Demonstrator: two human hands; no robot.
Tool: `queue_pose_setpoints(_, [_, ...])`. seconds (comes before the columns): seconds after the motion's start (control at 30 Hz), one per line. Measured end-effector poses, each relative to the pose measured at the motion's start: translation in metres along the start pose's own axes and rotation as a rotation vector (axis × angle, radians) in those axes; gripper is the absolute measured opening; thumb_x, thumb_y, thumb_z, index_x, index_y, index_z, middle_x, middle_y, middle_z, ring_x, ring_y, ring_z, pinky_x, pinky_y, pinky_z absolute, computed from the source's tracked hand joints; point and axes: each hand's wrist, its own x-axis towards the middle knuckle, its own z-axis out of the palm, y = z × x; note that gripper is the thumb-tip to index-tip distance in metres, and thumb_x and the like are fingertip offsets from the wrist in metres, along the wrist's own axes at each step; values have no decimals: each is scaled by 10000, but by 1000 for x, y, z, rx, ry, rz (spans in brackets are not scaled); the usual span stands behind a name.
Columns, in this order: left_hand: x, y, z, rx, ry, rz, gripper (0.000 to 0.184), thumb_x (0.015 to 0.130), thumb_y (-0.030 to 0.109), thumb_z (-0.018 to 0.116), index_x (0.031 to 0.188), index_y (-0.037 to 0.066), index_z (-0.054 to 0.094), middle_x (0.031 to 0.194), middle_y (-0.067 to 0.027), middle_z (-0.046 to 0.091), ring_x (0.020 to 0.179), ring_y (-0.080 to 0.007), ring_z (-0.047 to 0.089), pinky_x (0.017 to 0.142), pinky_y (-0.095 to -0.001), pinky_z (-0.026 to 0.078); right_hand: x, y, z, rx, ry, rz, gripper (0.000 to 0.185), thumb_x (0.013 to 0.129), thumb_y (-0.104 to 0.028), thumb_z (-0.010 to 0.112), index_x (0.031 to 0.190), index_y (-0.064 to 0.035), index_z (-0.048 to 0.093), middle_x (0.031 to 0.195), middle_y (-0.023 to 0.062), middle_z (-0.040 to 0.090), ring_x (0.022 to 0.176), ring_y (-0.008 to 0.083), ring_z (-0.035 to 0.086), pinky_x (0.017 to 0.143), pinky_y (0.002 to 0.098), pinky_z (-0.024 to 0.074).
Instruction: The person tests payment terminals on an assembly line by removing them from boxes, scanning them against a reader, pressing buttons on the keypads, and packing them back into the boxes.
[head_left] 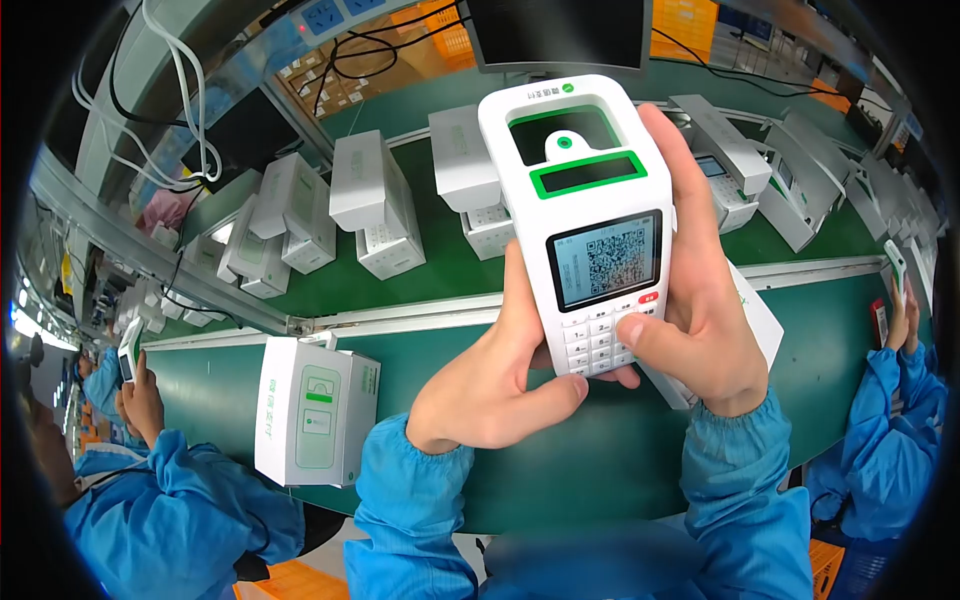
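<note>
A white payment terminal (536, 218) with green trim is held up in both hands above the green bench. Its screen (605, 260) is lit and shows a QR code beside small text. My left hand (500, 375) grips the lower left side, the thumb near the bottom of the keypad. Around the right side wraps my right hand (700, 320), its thumb lying on the upper keys. A white box (760, 325) lies on the bench, partly hidden behind my right hand. To the left stands another white box (310, 410) with a green printed drawing of a terminal.
Several white boxes (370, 190) line the raised green shelf (420, 290), some showing terminals inside. A dark monitor (560, 35) stands at the back. Co-workers in blue sleeves (190, 500) hold terminals at left and right. White cables (190, 90) hang upper left.
</note>
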Motion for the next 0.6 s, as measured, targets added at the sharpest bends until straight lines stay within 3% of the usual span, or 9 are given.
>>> queue_pose_setpoints(0.1, [2,1,-4,84,-9,-45,1046,840,-126,467,1629,90,-185,1501,-230,450,1179,-319,694,995,-451,586,-1,6,-3,-57,-11,-75,1171,698,-99,624,1695,-37,12,1680,178,282,1521,274,374,1217,371,348])
queue_pose_setpoints(0.3, [1,-2,9,86,37,-105,1035,868,-139,469,1622,94,-200,1422,-220,516,1074,-283,724,925,-411,614,-9,-7,-3,78,12,40,1253,678,-196,696,1697,-60,-21,1691,182,273,1502,287,413,1187,361,393])
queue_pose_setpoints(0.47, [3,-6,7,192,-20,-30,1079,853,-114,523,1622,84,-208,1427,-216,510,1020,-267,729,872,-394,611,-10,-23,-5,95,18,188,1262,649,-176,668,1699,-67,-24,1695,173,268,1481,288,445,1155,362,435])
queue_pose_setpoints(0.6, [5,-8,10,224,-21,-9,1092,851,-105,537,1621,81,-216,1428,-217,506,997,-266,733,859,-392,608,-11,-20,-6,72,35,150,1258,609,-141,612,1702,-72,-8,1695,168,271,1478,283,451,1140,359,454])
